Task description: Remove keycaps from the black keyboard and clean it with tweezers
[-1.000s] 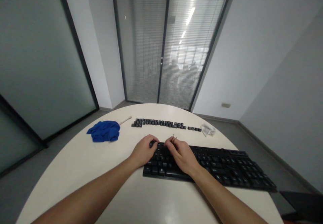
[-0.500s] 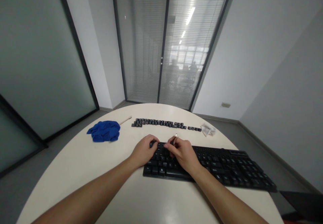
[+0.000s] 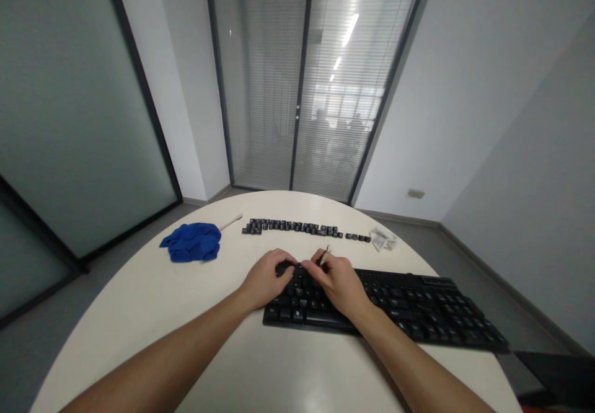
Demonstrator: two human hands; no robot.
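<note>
A pale, curved-edged table (image 3: 139, 301) stands on grey floor (image 3: 28, 354) between a frosted panel (image 3: 69, 103) at left and a white wall (image 3: 465, 90) at right, while bright light strips (image 3: 350, 30) show in the far, blind-striped glass (image 3: 264, 103).

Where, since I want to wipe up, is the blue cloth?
In the head view, the cloth lies on the left of the table, left of the left hand, with a pale stick at its upper right edge.
</note>
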